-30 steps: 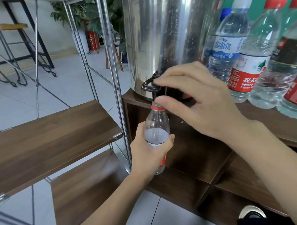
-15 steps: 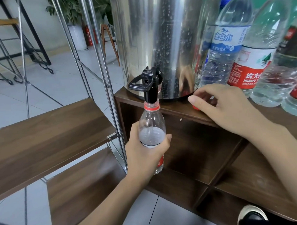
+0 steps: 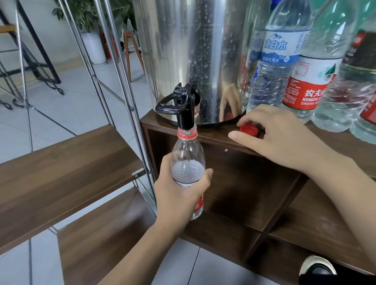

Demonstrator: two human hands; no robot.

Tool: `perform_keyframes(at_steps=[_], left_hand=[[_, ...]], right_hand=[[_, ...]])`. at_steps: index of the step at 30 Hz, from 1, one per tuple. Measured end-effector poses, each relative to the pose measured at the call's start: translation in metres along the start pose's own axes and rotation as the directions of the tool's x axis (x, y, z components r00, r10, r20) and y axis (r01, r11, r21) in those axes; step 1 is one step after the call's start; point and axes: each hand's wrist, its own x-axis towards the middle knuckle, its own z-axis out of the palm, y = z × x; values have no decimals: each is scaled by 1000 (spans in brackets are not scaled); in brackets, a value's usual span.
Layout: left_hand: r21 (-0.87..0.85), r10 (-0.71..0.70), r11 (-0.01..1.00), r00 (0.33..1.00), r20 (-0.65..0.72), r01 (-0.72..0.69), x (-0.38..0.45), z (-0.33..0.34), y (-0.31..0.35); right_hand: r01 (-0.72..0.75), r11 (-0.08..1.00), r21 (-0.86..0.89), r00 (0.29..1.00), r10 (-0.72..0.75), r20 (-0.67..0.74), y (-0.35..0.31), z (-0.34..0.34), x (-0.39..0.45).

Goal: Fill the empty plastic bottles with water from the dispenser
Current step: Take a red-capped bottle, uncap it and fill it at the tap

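My left hand [image 3: 180, 196] grips a small clear plastic bottle [image 3: 187, 161] with a red neck ring and holds it upright. The bottle's open mouth sits right under the black tap [image 3: 181, 104] of the steel water dispenser [image 3: 192, 46]. Water stands in the bottle up to about its shoulder. My right hand [image 3: 283, 139] rests on the wooden cabinet top [image 3: 214, 137] beside the dispenser's base. Its fingers curl over a loose red bottle cap [image 3: 249, 130], with the thumb in front of the cap.
Several large water bottles stand to the right of the dispenser, among them a blue-labelled bottle [image 3: 280, 60] and a red-labelled bottle [image 3: 308, 82]. A metal-framed rack [image 3: 125, 80] with wooden shelves [image 3: 56, 168] stands to the left. A shoe [image 3: 317, 270] shows at the bottom right.
My right hand left the tap lever and came down to the cabinet top, onto the red cap. My left hand keeps the bottle under the tap.
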Motion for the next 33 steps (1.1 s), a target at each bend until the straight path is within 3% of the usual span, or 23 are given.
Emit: perform_keyframes(at_steps=[33], left_hand=[[9, 17, 1000, 1000, 16, -17, 0, 0, -3]], right_hand=[[-36, 999, -2, 999, 36, 32, -2, 1, 1]])
